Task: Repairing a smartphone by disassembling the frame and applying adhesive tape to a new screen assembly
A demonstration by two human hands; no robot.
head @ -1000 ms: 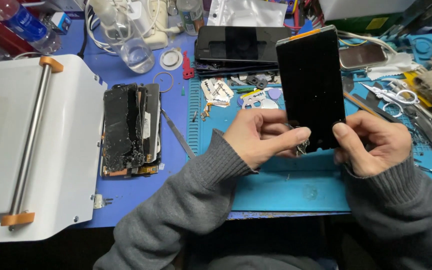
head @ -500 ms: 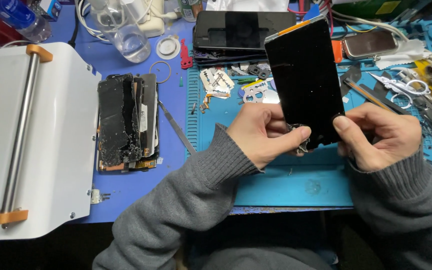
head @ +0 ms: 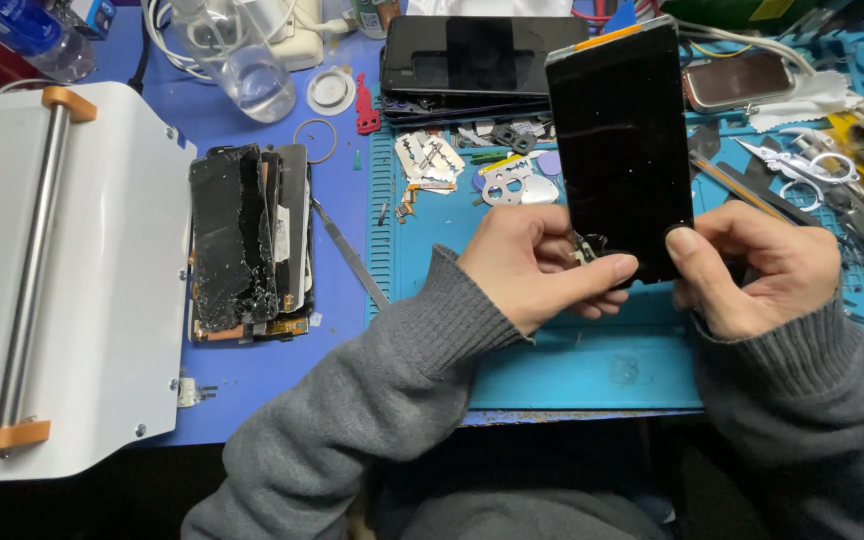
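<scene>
since a moment ago the dark phone screen panel [head: 620,150] has barely shifted; it stays propped upright over the teal mat [head: 592,350], both hands at its lower edge. the left hand [head: 532,262] pinches the bottom corner between thumb and fingers, a small loose part showing by the thumb. the right hand [head: 752,265] grasps the other bottom corner, thumb on the glass. held only by its lower end, the thin panel could crack or slip if either grip tightens or twists. razor blades [head: 422,158] and scissors [head: 802,165] crowd the surface; a stack of broken screens [head: 247,240] lies left beside a white machine [head: 52,280].
</scene>
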